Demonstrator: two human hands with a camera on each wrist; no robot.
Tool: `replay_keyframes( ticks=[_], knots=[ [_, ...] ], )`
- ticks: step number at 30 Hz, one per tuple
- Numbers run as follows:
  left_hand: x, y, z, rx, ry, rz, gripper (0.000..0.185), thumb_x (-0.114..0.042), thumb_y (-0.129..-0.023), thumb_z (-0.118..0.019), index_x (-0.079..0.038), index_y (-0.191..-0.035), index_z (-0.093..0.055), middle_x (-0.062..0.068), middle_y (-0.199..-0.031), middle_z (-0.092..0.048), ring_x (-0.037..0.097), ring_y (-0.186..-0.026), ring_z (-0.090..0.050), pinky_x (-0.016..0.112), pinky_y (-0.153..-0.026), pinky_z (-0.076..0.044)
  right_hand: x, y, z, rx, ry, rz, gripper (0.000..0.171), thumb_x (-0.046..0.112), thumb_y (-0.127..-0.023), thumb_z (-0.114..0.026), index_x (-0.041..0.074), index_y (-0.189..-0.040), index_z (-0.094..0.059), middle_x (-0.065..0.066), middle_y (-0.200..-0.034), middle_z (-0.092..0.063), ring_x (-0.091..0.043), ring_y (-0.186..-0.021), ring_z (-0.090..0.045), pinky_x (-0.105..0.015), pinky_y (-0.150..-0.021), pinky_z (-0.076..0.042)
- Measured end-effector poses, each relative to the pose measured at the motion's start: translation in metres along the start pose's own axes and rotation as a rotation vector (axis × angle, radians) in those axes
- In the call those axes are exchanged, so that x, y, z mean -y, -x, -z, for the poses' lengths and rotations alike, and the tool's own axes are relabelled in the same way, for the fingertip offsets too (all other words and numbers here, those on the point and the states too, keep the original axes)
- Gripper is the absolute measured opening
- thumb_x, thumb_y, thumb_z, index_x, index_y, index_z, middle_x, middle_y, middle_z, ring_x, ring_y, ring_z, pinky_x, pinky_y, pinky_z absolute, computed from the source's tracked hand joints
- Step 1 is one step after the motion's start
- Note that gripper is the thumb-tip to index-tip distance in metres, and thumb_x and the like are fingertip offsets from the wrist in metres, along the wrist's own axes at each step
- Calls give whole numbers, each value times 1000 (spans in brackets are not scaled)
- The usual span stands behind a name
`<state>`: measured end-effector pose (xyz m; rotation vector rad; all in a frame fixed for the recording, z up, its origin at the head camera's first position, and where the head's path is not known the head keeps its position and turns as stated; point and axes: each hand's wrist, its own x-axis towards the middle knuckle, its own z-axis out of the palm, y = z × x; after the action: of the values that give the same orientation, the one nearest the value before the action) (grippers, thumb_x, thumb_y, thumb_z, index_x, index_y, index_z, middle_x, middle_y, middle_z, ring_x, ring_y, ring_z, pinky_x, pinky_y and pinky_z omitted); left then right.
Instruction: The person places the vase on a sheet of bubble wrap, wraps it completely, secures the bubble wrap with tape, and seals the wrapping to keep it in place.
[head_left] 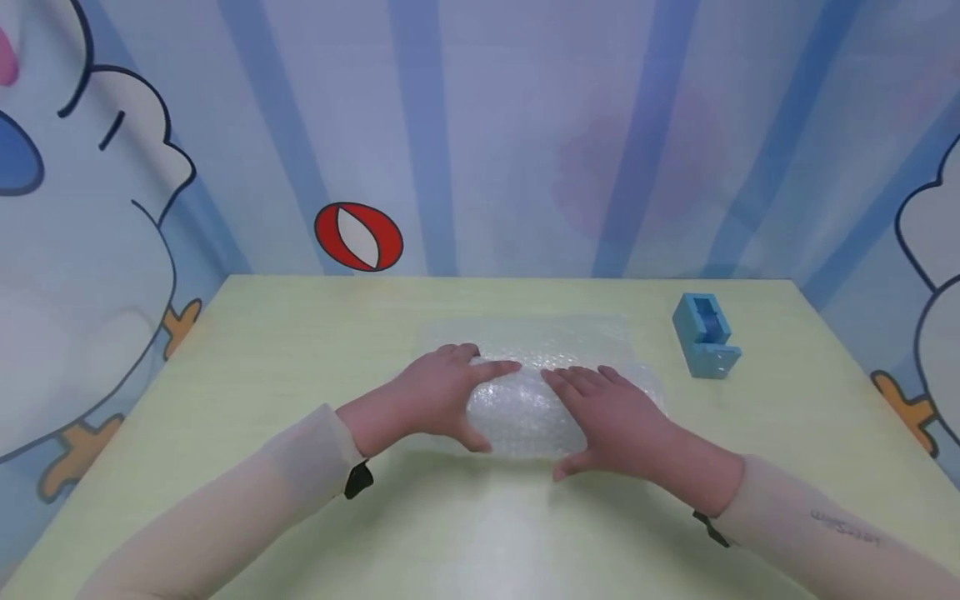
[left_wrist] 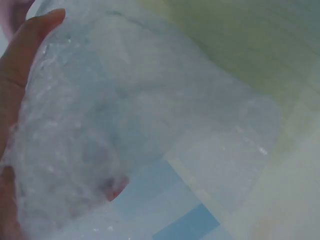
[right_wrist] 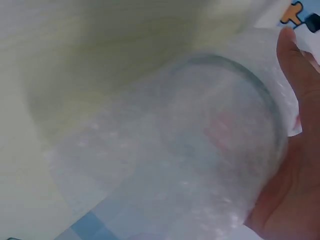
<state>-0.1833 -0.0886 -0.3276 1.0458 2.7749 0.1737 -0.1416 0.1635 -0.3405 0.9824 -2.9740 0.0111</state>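
While a bubble-wrap bundle (head_left: 525,408) lies mid-counter, it is held from both ends by two hands.

The bundle is seen rolled round a rounded object, whose curved rim shows dimly through the film in the right wrist view (right_wrist: 220,145); what it is cannot be told. The left hand (head_left: 442,392) is curved round the bundle's left end, thumb at the near side, and the right hand (head_left: 611,421) is likewise wrapped over the right end; both grips are closed on the bundle. A loose flap of wrap (head_left: 547,337) is spread flat behind it on the pale green counter (head_left: 300,350). A blue tape dispenser (head_left: 703,335) stands well apart at the right.
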Motion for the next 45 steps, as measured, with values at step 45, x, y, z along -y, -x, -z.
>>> replay_keyframes(
  ticks=[45],
  knots=[
    [14, -4, 7, -12, -145, -62, 112, -52, -66, -93, -14, -156, -38, 16, -146, -54, 36, -132, -54, 55, -109, -51, -35, -51, 2, 332, -312, -76, 92, 53, -80, -79, 8, -152, -43, -15, -134, -66, -33, -114, -65, -53, -98, -55]
  ],
)
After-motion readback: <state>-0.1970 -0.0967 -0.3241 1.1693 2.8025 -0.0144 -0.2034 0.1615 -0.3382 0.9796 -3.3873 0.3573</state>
